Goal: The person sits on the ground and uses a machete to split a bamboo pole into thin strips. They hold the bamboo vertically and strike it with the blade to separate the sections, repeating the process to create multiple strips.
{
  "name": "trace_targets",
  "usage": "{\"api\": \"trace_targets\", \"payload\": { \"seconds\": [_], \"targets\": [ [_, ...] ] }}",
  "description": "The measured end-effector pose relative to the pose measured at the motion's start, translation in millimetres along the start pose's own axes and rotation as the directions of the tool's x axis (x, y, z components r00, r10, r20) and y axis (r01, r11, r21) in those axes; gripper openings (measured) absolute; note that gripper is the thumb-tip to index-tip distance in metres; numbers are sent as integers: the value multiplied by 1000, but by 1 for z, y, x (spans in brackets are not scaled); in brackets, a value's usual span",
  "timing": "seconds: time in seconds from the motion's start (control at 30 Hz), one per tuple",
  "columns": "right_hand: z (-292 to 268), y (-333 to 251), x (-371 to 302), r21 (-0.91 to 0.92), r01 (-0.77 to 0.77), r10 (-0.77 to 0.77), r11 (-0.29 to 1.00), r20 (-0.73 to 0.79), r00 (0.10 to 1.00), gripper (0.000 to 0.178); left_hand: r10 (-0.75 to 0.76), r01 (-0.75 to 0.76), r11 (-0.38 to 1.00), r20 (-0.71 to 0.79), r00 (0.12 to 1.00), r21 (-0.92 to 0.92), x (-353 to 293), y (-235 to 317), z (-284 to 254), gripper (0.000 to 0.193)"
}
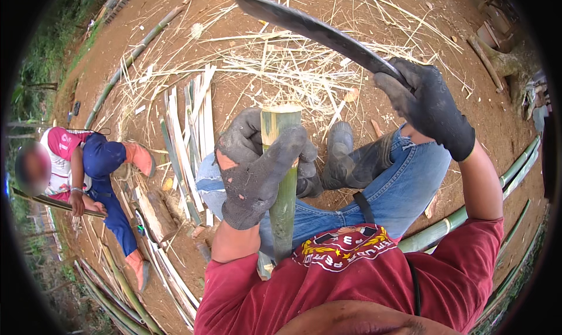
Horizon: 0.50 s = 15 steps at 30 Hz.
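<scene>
My left hand (254, 165), in a worn dark grey glove, is wrapped round a thick green bamboo piece (283, 212). The bamboo stands roughly upright in front of my chest, its pale cut end above the fingers; its lower end is hidden by my shirt. My right hand (418, 98), in a black glove, is raised to the right and closed on a machete, whose handle is mostly hidden in the fist. The long dark blade (316, 30) points up and left, apart from the bamboo.
Pale bamboo shavings (281, 62) litter the ground ahead. Split bamboo strips (190, 136) lie at my left. A seated person (96, 159) in orange boots holds a bamboo piece at far left. Bamboo poles (439, 229) lie behind my right arm; another pole (134, 54) lies far left.
</scene>
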State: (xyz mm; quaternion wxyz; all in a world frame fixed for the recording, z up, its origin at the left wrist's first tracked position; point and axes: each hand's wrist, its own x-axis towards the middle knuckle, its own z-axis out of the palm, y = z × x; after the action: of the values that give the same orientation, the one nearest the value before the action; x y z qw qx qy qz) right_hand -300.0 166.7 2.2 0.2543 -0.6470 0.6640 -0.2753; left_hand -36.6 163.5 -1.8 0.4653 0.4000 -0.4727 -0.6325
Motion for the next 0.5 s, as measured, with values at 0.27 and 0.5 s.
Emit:
{"api": "trace_targets", "payload": {
  "seconds": [0.27, 0.5],
  "targets": [
    [13, -50, 7, 139, 440, -451, 887, 55, 891, 21, -64, 75, 996, 203, 977, -45, 7, -3, -11, 37],
    [23, -57, 10, 138, 478, -479, 867, -28, 877, 21, -25, 189, 912, 410, 912, -364, 12, -16, -26, 44]
  ]
}}
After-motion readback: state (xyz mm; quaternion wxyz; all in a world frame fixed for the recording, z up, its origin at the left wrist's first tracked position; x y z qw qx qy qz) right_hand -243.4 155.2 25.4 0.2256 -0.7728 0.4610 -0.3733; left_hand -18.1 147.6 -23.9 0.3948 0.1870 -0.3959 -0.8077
